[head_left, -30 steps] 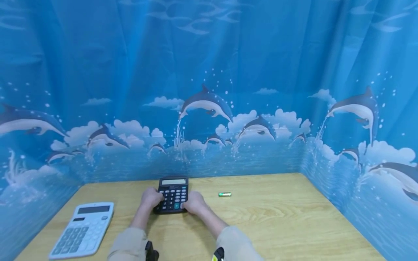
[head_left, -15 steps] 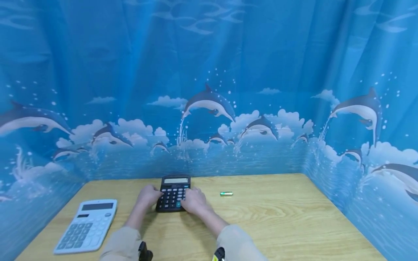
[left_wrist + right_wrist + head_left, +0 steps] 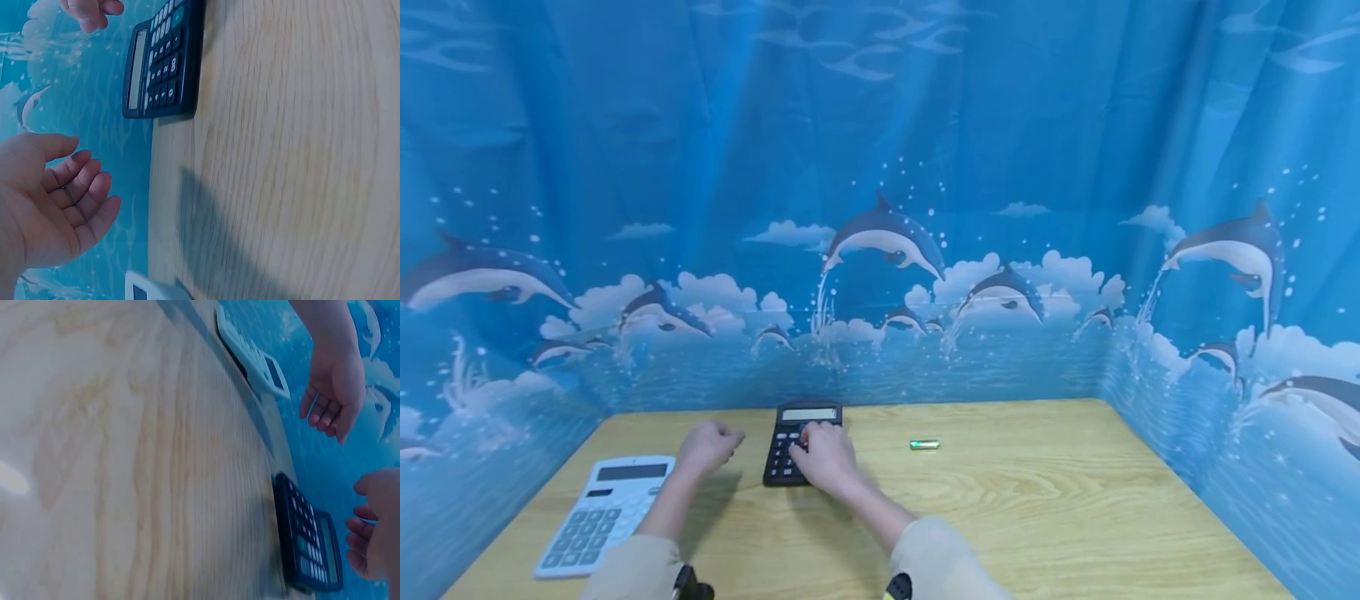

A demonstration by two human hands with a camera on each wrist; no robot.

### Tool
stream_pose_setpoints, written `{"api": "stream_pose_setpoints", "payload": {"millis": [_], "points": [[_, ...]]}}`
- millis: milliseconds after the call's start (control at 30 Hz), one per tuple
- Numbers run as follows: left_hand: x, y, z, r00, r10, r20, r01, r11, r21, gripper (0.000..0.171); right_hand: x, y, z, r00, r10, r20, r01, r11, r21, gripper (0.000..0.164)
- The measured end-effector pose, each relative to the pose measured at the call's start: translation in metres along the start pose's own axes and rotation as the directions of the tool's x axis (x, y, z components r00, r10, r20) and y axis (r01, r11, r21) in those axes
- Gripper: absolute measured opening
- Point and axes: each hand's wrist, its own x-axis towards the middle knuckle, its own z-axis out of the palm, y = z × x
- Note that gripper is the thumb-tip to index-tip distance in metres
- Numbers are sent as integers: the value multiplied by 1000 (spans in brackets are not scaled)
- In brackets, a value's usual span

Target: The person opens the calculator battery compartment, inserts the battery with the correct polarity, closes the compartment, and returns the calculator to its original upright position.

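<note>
A black desk calculator point(image 3: 782, 471) lies near the back edge of the table, its display at the far end. Above its right half is my right hand point(image 3: 829, 458), fingers loosely bent, hiding many keys. In the right wrist view that hand point(image 3: 378, 528) appears apart from the black calculator point(image 3: 303, 540) and holds nothing. To the left, my left hand point(image 3: 703, 448) hovers over the table between the black calculator and a white calculator point(image 3: 587, 523). The left wrist view shows its palm bare and its fingers point(image 3: 84, 194) loosely curled.
A small green and silver battery point(image 3: 924, 445) lies on the wooden table point(image 3: 1060, 500), right of the black calculator. A blue curtain point(image 3: 760, 167) printed with dolphins hangs behind the table and along its sides.
My left hand has left the black calculator's left edge and moved leftward, close to the white one. My right hand has shifted from the calculator's right edge to over its keys.
</note>
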Motion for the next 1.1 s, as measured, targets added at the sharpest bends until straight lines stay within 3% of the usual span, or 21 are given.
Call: {"api": "stream_pose_setpoints", "payload": {"millis": [200, 500, 767, 933, 1100], "points": [[-9, -10, -16, 997, 76, -2, -76, 997, 33, 31, -5, -19, 6, 998, -68, -16, 69, 997, 37, 19], [-13, -21, -44, 999, 38, -21, -35, 994, 102, 27, -7, -42, 12, 995, -94, -17, 95, 985, 142, 11], [-19, -45, -57, 997, 24, -70, -15, 992, 128, 34, -10, -59, 20, 994, -102, 34, 95, 981, 170, 10], [-23, -59, -63, 989, -95, -114, 111, 984, 140, 51, -11, -66, 28, 990, -144, 10, 140, 976, 168, 8], [-18, -86, -66, 955, -234, -184, 267, 947, 181, 65, -14, -76, 36, 989, -144, 27, 137, 974, 182, 10]]}}
